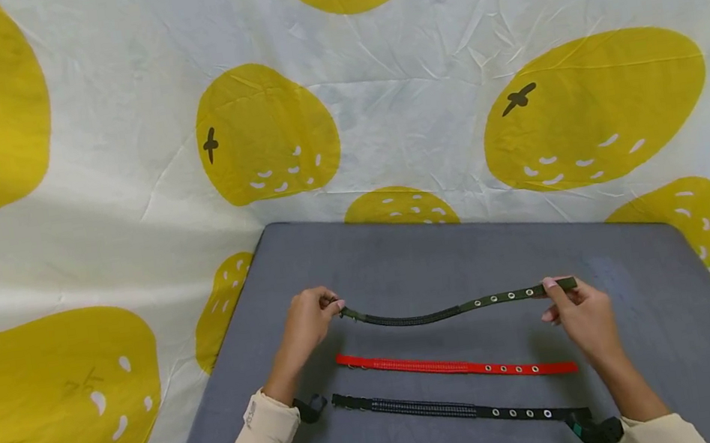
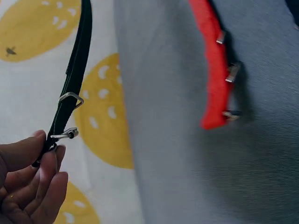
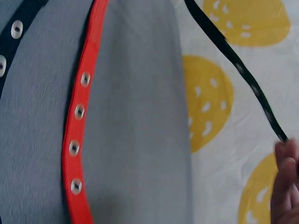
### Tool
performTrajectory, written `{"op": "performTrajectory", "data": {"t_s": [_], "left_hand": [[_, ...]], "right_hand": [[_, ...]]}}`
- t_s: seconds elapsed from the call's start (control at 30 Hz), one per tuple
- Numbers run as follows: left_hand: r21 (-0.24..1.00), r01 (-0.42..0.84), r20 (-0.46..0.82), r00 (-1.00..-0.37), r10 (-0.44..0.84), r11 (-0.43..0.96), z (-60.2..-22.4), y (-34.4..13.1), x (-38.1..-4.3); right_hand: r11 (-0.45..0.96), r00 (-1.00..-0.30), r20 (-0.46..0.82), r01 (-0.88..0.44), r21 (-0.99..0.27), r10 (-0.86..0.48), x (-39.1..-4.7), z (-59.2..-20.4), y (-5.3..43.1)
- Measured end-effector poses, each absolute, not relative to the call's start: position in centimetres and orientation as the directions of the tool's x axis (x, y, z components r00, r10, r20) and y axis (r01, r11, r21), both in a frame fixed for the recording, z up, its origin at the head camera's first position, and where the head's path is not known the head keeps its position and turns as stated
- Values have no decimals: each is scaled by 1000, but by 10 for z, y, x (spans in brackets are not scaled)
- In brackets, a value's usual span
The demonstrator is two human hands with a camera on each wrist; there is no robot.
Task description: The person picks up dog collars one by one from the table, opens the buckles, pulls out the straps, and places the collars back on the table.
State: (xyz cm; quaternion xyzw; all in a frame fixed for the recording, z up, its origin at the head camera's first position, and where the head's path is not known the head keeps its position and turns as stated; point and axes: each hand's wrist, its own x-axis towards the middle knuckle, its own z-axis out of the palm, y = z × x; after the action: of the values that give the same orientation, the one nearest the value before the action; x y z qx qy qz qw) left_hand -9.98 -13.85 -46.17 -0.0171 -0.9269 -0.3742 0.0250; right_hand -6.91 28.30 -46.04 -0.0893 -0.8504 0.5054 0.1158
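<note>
A dark green pet collar [image 1: 413, 319] with metal eyelets hangs in a slight sag between both hands, above the table. My left hand [image 1: 305, 328] pinches its buckle end; the metal buckle [image 2: 65, 134] and a ring [image 2: 71, 99] show in the left wrist view. At the other end, my right hand [image 1: 585, 318] pinches the eyelet end between thumb and fingers, and the tip sticks out past them. Below it on the table lies a red collar [image 1: 416, 366], stretched out straight. Nearer to me lies a black collar [image 1: 422, 407], roughly parallel to the red one.
The collars lie on a grey table [image 1: 469, 258] with rounded corners. A white cloth with yellow fruit shapes [image 1: 404, 116] hangs behind it and along its left side. Black straps [image 1: 592, 430] with camera mounts sit at both wrists, the right one overlapping the black collar's end.
</note>
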Motion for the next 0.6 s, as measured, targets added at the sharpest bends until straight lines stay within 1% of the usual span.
{"op": "performTrajectory", "data": {"t_s": [0.13,0.27,0.47,0.6], "left_hand": [[690,8,-12,-1000,22,723,-478,-143,-110],[685,-13,-73,-996,51,728,-490,-144,-117],[715,-22,-124,-988,96,699,-501,-143,-122],[718,-14,-146,-981,130,696,-508,-142,-124]], "right_hand": [[568,-976,62,68,-820,207,-76,-474,297],[618,-983,12,106,-779,183,-81,-484,310],[721,-994,-33,98,-686,104,-82,-493,325],[772,-994,-68,110,-626,86,-81,-499,334]]}}
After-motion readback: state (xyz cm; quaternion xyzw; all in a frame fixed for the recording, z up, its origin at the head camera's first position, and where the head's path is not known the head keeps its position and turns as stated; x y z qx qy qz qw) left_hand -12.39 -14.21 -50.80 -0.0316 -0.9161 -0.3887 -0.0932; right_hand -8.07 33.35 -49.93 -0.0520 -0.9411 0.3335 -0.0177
